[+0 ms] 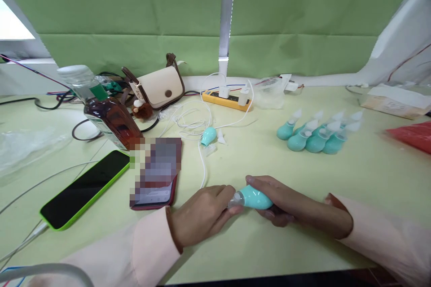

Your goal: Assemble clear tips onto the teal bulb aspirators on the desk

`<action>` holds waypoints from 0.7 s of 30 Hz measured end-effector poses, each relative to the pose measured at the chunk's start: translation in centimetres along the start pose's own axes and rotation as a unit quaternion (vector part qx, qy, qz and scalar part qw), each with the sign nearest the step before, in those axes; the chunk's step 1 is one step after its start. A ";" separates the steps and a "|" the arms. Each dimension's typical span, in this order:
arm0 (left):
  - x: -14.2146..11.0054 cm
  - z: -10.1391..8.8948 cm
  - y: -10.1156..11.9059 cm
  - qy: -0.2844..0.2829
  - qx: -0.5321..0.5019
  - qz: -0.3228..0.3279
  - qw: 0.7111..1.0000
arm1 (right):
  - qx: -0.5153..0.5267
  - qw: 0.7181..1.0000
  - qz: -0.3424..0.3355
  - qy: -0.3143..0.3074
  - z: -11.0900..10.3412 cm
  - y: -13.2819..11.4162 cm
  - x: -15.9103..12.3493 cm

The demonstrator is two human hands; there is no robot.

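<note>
A teal bulb nasal aspirator [256, 197] lies sideways between my hands, low over the front of the table. My right hand [284, 199] is closed around the bulb's rounded end. My left hand [206, 211] pinches the clear plastic neck piece [236, 199] at its other end; the fingers cover the tip. Farther back lie a loose teal bulb [209, 134], a small white nozzle [221, 138] and a clear plastic piece [209, 150], apart from each other. Several assembled aspirators [315, 141] stand grouped at the right, their white nozzles pointing up.
On the left are a green-cased phone [85, 188], a red-cased phone [155, 193] and a tilted bottle of brown liquid [112, 119]. A handbag [164, 89], white cables [191, 121] and an orange power strip [229, 100] lie behind. A red bag [412, 136] and box [397, 101] sit far right.
</note>
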State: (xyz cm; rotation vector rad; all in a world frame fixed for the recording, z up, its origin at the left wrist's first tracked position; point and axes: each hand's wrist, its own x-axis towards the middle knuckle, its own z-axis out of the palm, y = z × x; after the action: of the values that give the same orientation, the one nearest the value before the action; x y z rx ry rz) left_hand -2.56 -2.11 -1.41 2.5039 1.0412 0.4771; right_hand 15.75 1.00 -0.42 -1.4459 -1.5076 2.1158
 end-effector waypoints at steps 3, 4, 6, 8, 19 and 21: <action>0.2 -0.3 0.1 0.001 -0.110 -0.042 0.993 | -0.045 0.997 -0.066 0.012 -0.1 0.0 -0.1; 0.2 -0.3 0.2 0.013 -0.145 -0.064 0.987 | -0.062 0.993 -0.100 0.019 -0.1 0.1 -0.1; 0.3 -0.2 0.4 0.061 -0.194 -0.105 0.973 | -0.111 0.978 -0.171 0.036 0.0 0.3 -0.4; 0.3 -0.1 0.6 0.127 -0.223 -0.129 0.958 | -0.199 0.947 -0.246 0.049 -0.1 0.6 -0.5; -0.2 0.2 -0.1 0.377 -0.147 -0.068 0.912 | -0.487 0.725 -0.405 0.272 -3.0 -1.8 5.0; 0.0 0.0 -0.1 0.330 -0.138 -0.086 0.930 | -0.530 0.693 -0.382 0.305 -3.2 -2.4 6.7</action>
State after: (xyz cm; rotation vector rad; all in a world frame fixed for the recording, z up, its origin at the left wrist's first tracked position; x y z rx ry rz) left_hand -2.57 -2.04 -1.46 2.0045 1.2935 1.3663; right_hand 13.84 8.24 -2.58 -1.1118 -2.4401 0.1197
